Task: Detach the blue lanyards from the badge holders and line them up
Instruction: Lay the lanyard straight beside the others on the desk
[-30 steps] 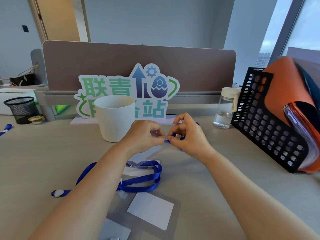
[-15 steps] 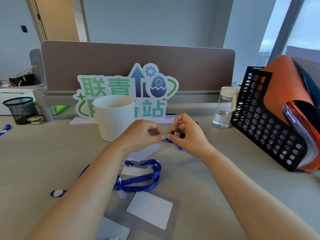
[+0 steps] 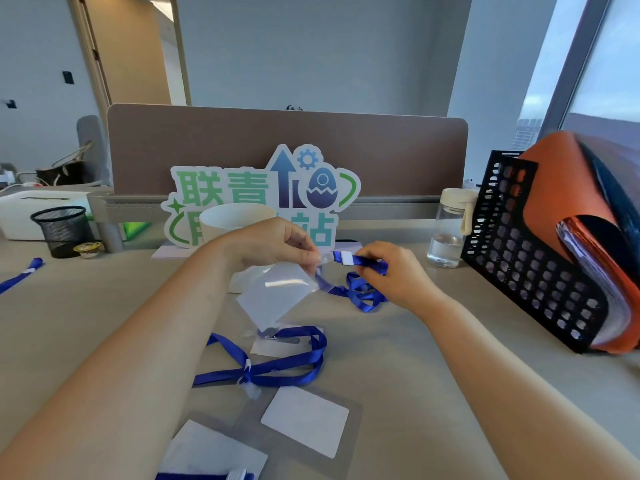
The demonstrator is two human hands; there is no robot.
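Note:
My left hand point(image 3: 273, 242) pinches the top of a clear badge holder point(image 3: 277, 294), which hangs tilted above the desk. My right hand point(image 3: 391, 271) grips the clip end of a blue lanyard point(image 3: 360, 289); the strap bunches below the fingers. The clip meets the holder's top between my two hands; whether they are joined is unclear. A second blue lanyard point(image 3: 277, 368) lies looped on the desk nearer me, over another holder point(image 3: 280, 346). Two more holders with white cards point(image 3: 304, 419) point(image 3: 211, 452) lie closest. A further blue lanyard point(image 3: 20, 277) lies far left.
A white cup point(image 3: 232, 220) and a green-and-blue sign point(image 3: 242, 188) stand behind my hands. On the right are a water bottle point(image 3: 448, 230) and a black perforated file rack point(image 3: 540, 258) holding orange folders. A black mesh pen cup point(image 3: 64, 230) stands far left.
Both hands have risen off the desk and drawn slightly apart. The badge holder now hangs in view under my left hand, and the lanyard's clip end shows in my right.

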